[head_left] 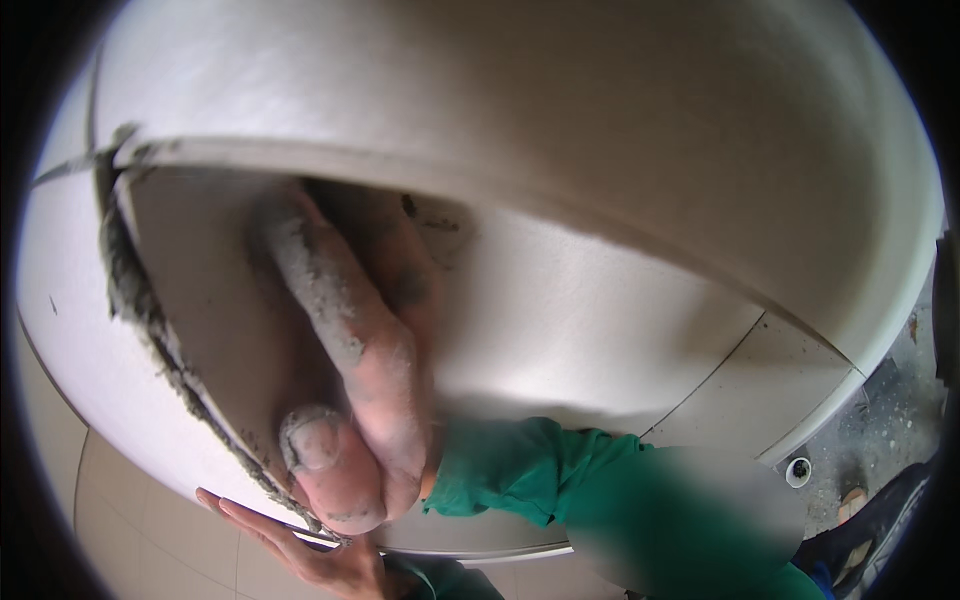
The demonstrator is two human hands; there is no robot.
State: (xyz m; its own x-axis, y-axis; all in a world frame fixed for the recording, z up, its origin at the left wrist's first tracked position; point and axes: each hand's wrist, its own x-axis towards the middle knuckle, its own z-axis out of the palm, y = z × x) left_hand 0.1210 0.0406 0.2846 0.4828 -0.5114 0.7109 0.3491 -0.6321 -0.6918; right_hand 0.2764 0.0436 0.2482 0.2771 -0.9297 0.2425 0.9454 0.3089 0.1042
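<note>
A pale, smooth tile [560, 330] fills the middle of the view. My right hand [385, 375], in a green sleeve [520, 465], lies against it with the fingers stretched toward its upper edge and the thumb apart. Grey mortar smears cover the index finger and the thumbnail. Along the tile's left edge runs a rough bead of wet-looking grey mortar [135, 275]. Lower left, my left hand [330, 565] has its fingers straight, beside the tile's lower corner; I cannot tell whether it touches. Neither hand shows anything held.
Another large tile [480, 90] adjoins along the upper edge, its border standing out as a ledge. More pale tiles [150, 520] lie beyond at the lower left. On the speckled grey floor [880, 430] at right stands a small white container [798, 472], near dark-clothed legs [880, 535].
</note>
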